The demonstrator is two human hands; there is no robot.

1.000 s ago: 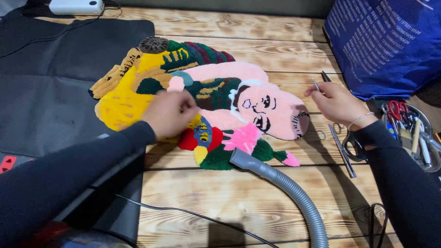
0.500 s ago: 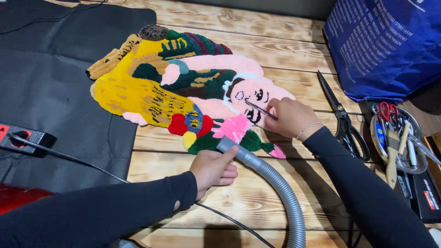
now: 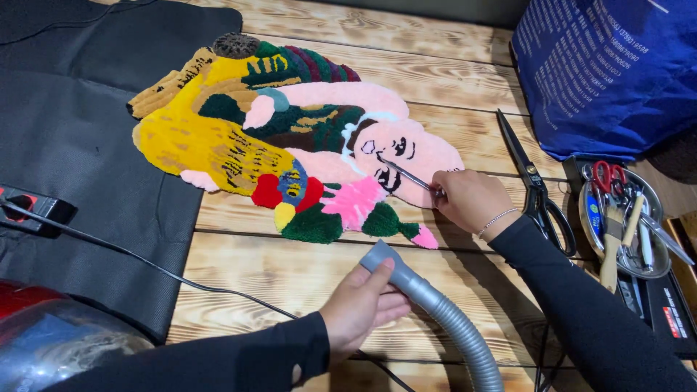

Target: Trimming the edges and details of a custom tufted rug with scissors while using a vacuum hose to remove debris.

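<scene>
A colourful tufted rug [image 3: 218, 138], shaped as a figure with a pink face, lies on the wooden table [image 3: 450, 80]. My right hand [image 3: 470, 199] holds thin metal tweezers [image 3: 404, 173] with the tips on the pink face near the mouth. My left hand [image 3: 363, 305] grips the grey nozzle of a vacuum hose [image 3: 435, 308], lifted just below the rug's lower edge. Both arms wear black sleeves.
Large black scissors [image 3: 535, 185] lie right of the rug. A round metal tray [image 3: 626, 218] holds red scissors, a brush and other tools. A blue bag [image 3: 617, 65] stands at the back right. Black fabric [image 3: 72, 145], a power strip [image 3: 29, 210] and a red vacuum body [image 3: 51, 337] are left.
My left hand went from the rug to the hose nozzle and pulled it back from the rug's edge. My right hand brought the tweezers onto the pink face.
</scene>
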